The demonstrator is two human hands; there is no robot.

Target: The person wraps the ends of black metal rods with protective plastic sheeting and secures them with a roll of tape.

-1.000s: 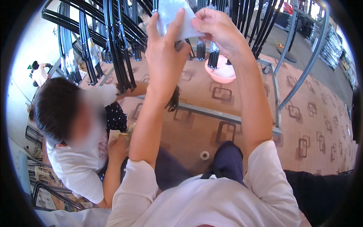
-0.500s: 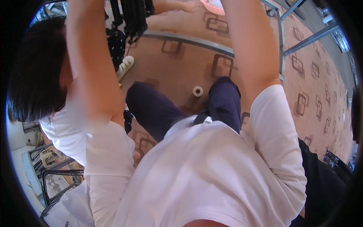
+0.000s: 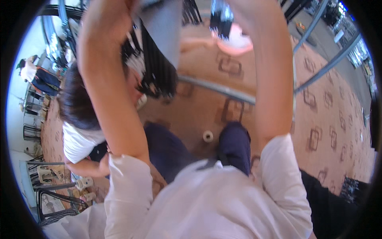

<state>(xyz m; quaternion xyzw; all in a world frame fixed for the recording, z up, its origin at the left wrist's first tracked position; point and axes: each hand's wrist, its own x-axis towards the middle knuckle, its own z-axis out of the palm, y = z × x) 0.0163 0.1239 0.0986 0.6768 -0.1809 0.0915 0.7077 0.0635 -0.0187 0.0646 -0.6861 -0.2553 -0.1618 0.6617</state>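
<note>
Shift since half a second ago: the bundle of slim black rods [image 3: 159, 75] shows lower in view, and the greyish-white, plastic-looking sheet [image 3: 163, 34] has come in beside it; your view has tipped up.
Sheet: hangs from the top edge by your left hand, in front of the rods; drooping like this, it is probably held higher up.
Left hand [image 3: 106, 26]: raised and bent inward; fingers blurred at the edge, grip cannot be told.
Right hand [image 3: 252, 10]: raised opposite; fingers cut off, cannot tell whether spread or pinching. Both arms likely stay high because the sheet's top is up there.
Pink round bowl [image 3: 234, 48]: on the patterned carpet, a bare arm [image 3: 197, 44] extending toward it; presumably placed for reach.
White hollow-cored roll [image 3: 207, 136]: on the carpet between your legs, perhaps kept handy and out of the way.
</note>
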